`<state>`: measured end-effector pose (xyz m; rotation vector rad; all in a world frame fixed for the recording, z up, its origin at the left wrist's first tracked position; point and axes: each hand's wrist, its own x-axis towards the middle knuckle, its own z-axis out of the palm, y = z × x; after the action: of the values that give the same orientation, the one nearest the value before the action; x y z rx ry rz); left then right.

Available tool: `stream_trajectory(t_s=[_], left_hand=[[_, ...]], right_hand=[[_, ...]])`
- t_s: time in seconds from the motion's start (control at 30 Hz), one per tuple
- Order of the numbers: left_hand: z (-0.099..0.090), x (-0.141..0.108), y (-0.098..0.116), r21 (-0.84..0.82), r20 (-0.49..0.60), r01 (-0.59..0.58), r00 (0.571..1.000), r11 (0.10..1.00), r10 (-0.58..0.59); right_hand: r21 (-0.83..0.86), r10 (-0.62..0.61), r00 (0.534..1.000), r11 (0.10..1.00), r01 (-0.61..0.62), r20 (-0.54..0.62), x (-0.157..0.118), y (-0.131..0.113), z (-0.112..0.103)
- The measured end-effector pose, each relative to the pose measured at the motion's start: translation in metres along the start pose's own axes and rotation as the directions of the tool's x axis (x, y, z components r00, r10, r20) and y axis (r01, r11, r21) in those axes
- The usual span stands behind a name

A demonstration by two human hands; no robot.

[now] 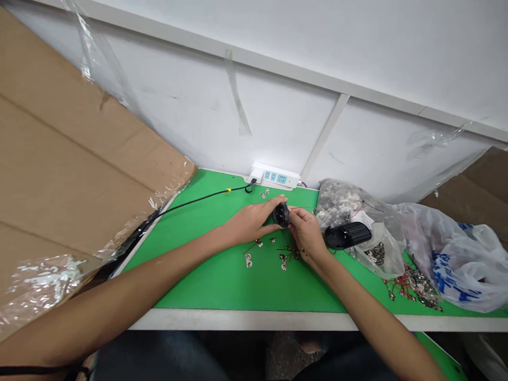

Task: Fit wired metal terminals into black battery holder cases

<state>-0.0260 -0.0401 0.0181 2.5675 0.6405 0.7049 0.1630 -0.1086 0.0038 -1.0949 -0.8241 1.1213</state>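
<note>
Near the middle of the green tabletop, my left hand (256,219) grips a small black plastic part (281,214) between thumb and fingers, its hollow side facing me. My right hand (307,231) is closed at the part's right side, fingertips touching it; a thin red wire shows just above these fingers. Whatever sits in the right fingertips is too small to make out. A larger black plastic shell (348,235) lies to the right of my right hand. Small metal contacts (248,260) and wired pieces (291,254) are scattered on the table in front of my hands.
A white power strip (277,176) with a black cable (198,199) lies against the wall. Clear bags of metal parts (341,203), a pile of wired contacts (420,286) and a white plastic bag (464,264) stand at the right. Large cardboard (79,143) leans at the left.
</note>
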Motion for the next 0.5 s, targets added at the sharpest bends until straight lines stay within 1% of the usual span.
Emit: stream_trajectory(t_s=[0.1, 0.17, 0.27, 0.33, 0.4, 0.43, 0.5], left_hand=[[-0.005, 0.001, 0.002, -0.007, 0.001, 0.014, 1.0, 1.0, -0.014], [-0.007, 0.001, 0.002, -0.011, -0.023, -0.026, 0.999, 1.0, 0.025], [-0.009, 0.001, -0.002, -0.027, -0.078, -0.102, 0.992, 0.994, 0.1], [-0.008, -0.001, -0.004, -0.054, -0.11, -0.117, 0.988, 0.992, 0.111], [-0.006, -0.002, -0.004, -0.1, -0.137, -0.095, 0.987, 0.99, 0.081], [-0.005, -0.002, -0.003, -0.132, -0.159, -0.069, 0.986, 0.989, 0.048], [-0.002, -0.002, 0.003, -0.229, -0.22, 0.021, 0.973, 0.973, -0.072]], right_hand=[[-0.102, -0.028, 0.999, 0.994, 0.03, 0.02, -0.002, -0.013, 0.0], [-0.14, -0.074, 0.994, 0.987, 0.084, 0.078, -0.008, -0.025, 0.002], [-0.185, -0.155, 0.973, 0.965, 0.186, 0.173, -0.019, -0.044, 0.005], [-0.246, -0.2, 0.957, 0.937, 0.249, 0.209, -0.025, -0.054, 0.003], [-0.316, -0.25, 0.938, 0.893, 0.319, 0.241, -0.027, -0.06, -0.002], [-0.34, -0.275, 0.927, 0.872, 0.353, 0.257, -0.026, -0.061, -0.005], [-0.353, -0.31, 0.909, 0.847, 0.398, 0.28, -0.023, -0.06, -0.012]])
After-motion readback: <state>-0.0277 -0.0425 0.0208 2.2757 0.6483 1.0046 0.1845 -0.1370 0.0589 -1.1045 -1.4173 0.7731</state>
